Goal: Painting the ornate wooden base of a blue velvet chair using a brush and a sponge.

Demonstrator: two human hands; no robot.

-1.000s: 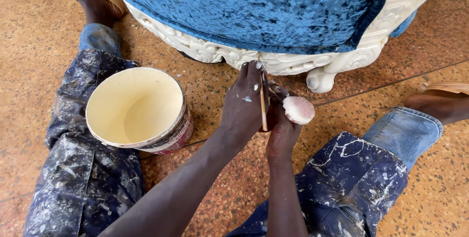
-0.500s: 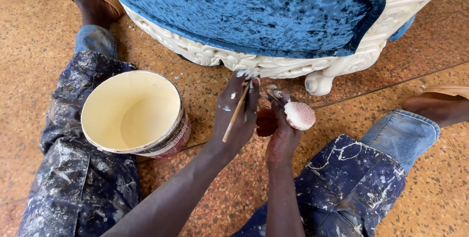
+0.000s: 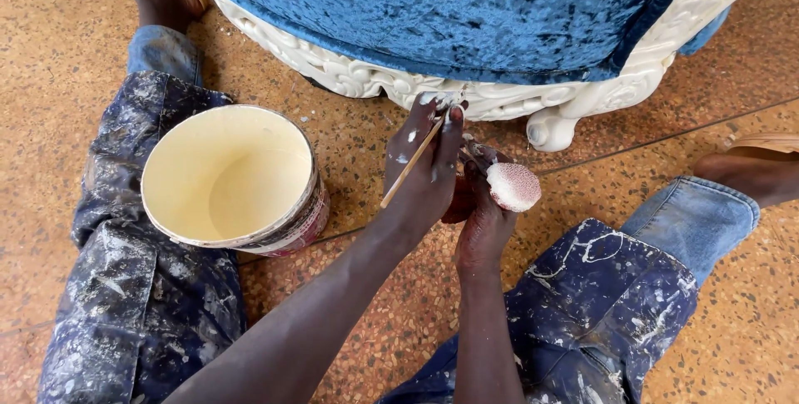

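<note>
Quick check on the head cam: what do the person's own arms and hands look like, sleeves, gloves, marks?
Both forearms are bare: no sleeves, gloves, watch or rings show. The left hand carries cream-white paint smears on its back and fingertips. The right hand has paint on its fingertips too; its back looks mostly clean.

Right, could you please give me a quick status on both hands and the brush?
Left hand grips thin brush, tip at carved cream frame. Right hand holds small pink-speckled sponge. Paint bucket sits left, clear of the work.

Left hand (image 3: 424,171) grips a thin brush (image 3: 412,163), tip at the carved cream chair frame (image 3: 374,84). Right hand (image 3: 483,217), just below the frame, holds a pink-speckled sponge (image 3: 513,186).
</note>
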